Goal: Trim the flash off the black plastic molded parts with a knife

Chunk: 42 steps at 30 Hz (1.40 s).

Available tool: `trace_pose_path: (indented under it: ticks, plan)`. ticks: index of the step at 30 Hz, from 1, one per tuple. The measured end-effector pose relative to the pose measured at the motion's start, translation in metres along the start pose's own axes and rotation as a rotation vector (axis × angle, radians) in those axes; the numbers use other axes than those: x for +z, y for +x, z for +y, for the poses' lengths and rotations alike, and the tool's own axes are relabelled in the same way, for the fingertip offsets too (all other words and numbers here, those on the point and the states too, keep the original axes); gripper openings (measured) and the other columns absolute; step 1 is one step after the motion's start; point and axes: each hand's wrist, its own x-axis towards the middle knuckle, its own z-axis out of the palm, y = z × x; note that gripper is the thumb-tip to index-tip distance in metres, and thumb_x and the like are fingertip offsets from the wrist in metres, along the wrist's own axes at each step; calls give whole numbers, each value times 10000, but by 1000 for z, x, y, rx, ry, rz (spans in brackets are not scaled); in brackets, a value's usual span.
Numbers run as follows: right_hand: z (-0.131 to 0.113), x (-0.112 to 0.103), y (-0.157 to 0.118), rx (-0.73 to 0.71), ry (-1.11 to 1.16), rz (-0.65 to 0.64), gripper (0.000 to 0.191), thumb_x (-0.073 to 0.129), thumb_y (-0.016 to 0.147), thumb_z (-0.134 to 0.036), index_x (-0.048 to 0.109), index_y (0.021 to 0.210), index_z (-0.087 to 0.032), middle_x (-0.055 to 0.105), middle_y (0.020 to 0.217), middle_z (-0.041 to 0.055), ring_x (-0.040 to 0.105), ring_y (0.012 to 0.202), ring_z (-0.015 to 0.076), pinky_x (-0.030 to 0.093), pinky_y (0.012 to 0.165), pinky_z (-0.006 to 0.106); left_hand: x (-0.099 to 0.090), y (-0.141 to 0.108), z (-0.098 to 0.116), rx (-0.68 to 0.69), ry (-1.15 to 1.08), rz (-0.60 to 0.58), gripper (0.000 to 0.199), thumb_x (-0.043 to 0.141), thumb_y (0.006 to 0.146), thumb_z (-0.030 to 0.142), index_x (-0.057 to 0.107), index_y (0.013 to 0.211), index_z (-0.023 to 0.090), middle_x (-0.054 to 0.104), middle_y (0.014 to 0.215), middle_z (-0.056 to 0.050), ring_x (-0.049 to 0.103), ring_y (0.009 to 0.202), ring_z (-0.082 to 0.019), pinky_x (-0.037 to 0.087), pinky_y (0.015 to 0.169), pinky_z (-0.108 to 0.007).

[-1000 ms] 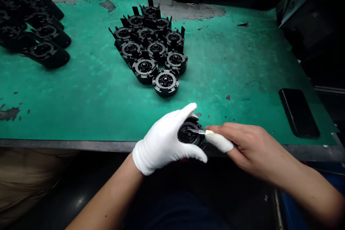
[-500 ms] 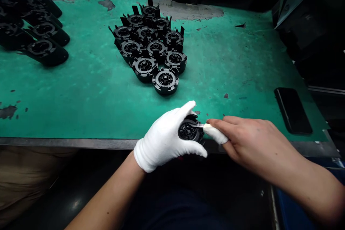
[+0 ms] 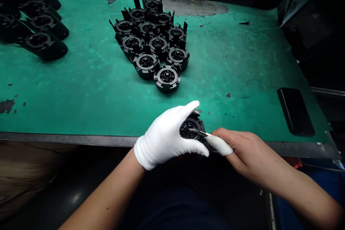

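Scuffed and green, a table (image 3: 91,95) bears clustered black parts (image 3: 158,44). At its near edge, the gloved left hand (image 3: 168,133) grips a round black piece (image 3: 192,123); the right hand (image 3: 238,147) clutches a knife (image 3: 198,132), tip over the piece.

Compared with half a second earlier, when it shows only at the right rim of the round black part (image 3: 192,122), the blade (image 3: 198,132) slants across to the middle. The right hand (image 3: 242,148) lies nearer the tabletop's (image 3: 229,72) near edge.
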Motion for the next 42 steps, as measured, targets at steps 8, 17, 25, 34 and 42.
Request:
trace_pose_path:
  ticks: [8,17,25,34,42]
  plan:
    - [3,3,5,-36,-62,-41,203,402,940,-150,560,1024,-246,649,829,16,602,722,196,357,636,317,1,1,-1,39,-8,16,1118,887,591,669,430,1487,180,675,1279,-73,654,1162,-244,502,1032,-344]
    - [-6,-14,14,-76,-178,-229,152,436,869,-106,494,880,-247,613,761,-5,609,696,194,296,606,315,0,3,-1,17,-2,-31,1195,904,475,702,454,1473,223,681,1285,-81,660,1172,-296,514,1044,-399]
    - [-4,-18,7,-41,-187,-75,224,424,897,-138,577,1017,-248,670,839,9,657,757,213,309,628,322,-1,5,1,26,49,-43,1125,886,514,716,511,1440,199,683,1309,-103,647,1213,-303,510,1065,-392]
    - [-14,-43,16,-11,-341,-227,150,462,836,-131,503,867,-272,607,703,-16,610,658,201,277,587,317,1,4,-3,95,32,-9,1088,848,531,743,527,1421,204,694,1276,-109,655,1194,-308,518,1039,-412]
    - [-11,-44,12,-58,-387,-307,197,490,833,-107,574,900,-273,683,758,6,662,682,217,345,596,308,0,4,-4,106,52,-31,1073,870,548,717,547,1401,153,678,1309,-122,642,1206,-301,498,1070,-402]
